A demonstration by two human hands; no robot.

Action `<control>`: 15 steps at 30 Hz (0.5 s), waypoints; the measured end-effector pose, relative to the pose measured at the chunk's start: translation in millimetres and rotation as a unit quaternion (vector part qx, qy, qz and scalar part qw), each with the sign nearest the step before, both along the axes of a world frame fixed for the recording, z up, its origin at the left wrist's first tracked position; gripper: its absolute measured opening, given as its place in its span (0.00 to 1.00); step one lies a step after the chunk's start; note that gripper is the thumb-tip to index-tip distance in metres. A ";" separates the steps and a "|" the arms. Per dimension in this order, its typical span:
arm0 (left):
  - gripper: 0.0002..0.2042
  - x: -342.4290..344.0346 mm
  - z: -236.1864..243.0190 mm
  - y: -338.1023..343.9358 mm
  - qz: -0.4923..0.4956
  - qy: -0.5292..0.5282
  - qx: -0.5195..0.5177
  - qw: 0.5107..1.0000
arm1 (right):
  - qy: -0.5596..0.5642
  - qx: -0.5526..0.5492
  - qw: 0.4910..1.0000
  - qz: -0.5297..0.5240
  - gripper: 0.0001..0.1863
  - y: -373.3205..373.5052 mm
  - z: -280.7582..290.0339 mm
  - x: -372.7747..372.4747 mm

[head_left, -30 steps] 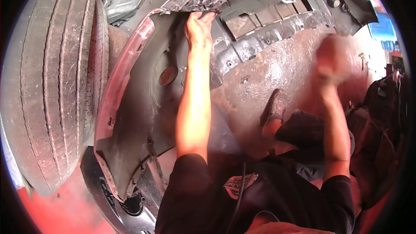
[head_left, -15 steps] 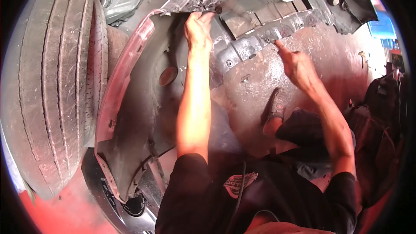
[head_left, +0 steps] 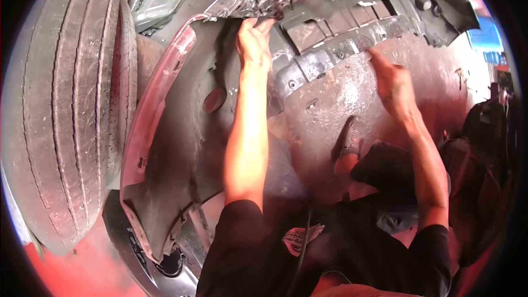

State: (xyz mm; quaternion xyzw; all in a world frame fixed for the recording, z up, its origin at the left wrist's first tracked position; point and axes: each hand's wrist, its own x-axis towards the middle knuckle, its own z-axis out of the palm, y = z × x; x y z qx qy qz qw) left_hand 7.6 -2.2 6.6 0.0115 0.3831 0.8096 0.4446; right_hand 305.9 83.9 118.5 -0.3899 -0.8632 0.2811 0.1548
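A large car bumper cover (head_left: 170, 132) curves round in front of me, its dark inner side facing up and a worn reddish rim along its left. My left hand (head_left: 254, 44) reaches its far inner part, fingers closed round the black plastic there; the fingertips are partly hidden. A long black lower panel (head_left: 319, 59) with rectangular openings runs off to the right. At that panel's near edge is my right hand (head_left: 393, 80), slightly blurred. Its index finger stretches toward the edge while the other fingers curl in, and I see nothing held.
Big worn tyres (head_left: 66, 104) stand along the left. Behind them lies a plastic-wrapped bundle (head_left: 165, 0). Another dark car part (head_left: 129, 231) is under the cover at lower left. A blue container (head_left: 484, 36) and a dark bag-like pile (head_left: 478, 154) are at right. My shoe (head_left: 353, 135) rests on the wet-looking floor.
My right hand has slid rightward along the panel's near edge. My left hand keeps its hold, and the cover has shifted only slightly.
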 end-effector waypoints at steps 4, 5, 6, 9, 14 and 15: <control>0.32 -3.4 0.7 -14.7 0.029 0.007 -0.013 0.999 | 0.229 0.164 0.959 0.035 0.19 -12.8 65.0 -41.0; 0.32 -3.4 2.4 -13.4 0.033 0.007 -0.017 0.999 | 0.247 0.169 0.954 0.029 0.19 -15.2 70.6 -40.1; 0.30 -3.2 0.9 -13.9 0.027 0.017 -0.018 0.999 | 0.265 0.171 0.949 0.022 0.20 -18.2 75.6 -38.5; 0.26 5.5 4.2 -3.5 -0.003 0.025 -0.014 1.000 | 0.018 0.245 0.965 0.091 0.22 -5.5 0.1 -0.5; 0.27 -0.2 3.5 -13.8 -0.002 0.025 -0.013 1.000 | 0.107 0.154 0.981 0.045 0.21 -1.8 20.8 -15.1; 0.29 -5.0 2.7 -13.8 0.011 0.005 -0.015 1.000 | 0.181 0.137 0.974 0.011 0.21 -7.9 40.5 -25.6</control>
